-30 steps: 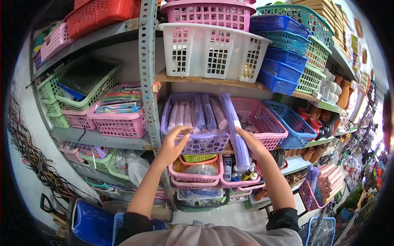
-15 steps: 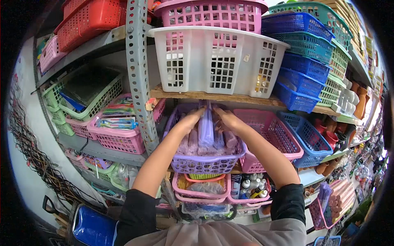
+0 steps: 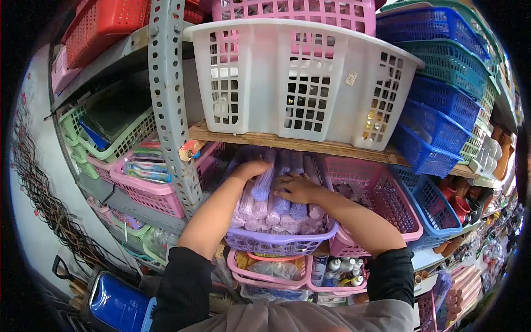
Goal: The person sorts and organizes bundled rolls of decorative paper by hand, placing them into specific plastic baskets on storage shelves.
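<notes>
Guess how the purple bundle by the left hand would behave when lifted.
The purple bundle would probably stay fairly stiff, as it lies quite straight. Its shiny surface suggests a plastic wrap, so it may be slippery. Long and roundish, it could roll on the other bundles in the basket.

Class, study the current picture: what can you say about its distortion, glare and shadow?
Head view: wide-angle distortion, with black corners; head view: pale glare on the blue container; head view: shade under the wooden shelf dims the purple basket's back.
</notes>
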Demonstrator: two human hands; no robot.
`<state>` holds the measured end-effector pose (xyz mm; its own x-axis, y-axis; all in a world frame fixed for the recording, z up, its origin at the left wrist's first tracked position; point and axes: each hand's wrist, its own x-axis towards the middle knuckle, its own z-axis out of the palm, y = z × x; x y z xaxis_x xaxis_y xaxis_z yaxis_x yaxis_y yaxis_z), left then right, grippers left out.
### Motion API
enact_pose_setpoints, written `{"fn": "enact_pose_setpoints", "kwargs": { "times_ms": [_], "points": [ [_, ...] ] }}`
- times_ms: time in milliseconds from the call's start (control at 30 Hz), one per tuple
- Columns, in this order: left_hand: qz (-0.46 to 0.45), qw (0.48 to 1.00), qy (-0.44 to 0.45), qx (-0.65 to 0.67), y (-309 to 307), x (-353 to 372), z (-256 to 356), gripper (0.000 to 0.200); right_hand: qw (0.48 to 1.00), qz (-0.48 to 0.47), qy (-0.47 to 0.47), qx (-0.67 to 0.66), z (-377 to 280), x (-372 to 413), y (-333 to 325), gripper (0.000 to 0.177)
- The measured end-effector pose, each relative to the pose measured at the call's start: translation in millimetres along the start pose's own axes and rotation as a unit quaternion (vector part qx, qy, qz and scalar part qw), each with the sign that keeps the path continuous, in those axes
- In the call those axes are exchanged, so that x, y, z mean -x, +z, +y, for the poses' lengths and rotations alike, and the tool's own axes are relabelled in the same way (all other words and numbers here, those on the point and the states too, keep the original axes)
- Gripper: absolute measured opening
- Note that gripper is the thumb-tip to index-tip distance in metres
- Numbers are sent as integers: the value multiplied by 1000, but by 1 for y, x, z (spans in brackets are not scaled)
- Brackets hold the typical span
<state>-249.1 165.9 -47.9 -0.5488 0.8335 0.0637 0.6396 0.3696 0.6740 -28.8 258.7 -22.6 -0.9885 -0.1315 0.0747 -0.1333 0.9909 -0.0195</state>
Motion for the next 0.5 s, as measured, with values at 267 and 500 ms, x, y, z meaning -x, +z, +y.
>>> {"fn": "enact_pose_setpoints", "kwargs": {
  "times_ms": [267,500],
  "points": [
    [-75,993,-57,67,13,27,18,84,997,44,52,-39,13,-10,23,48],
    [19,998,26,-54,26,20,11,78,995,70,57,-49,18,-8,28,49]
  ]
}}
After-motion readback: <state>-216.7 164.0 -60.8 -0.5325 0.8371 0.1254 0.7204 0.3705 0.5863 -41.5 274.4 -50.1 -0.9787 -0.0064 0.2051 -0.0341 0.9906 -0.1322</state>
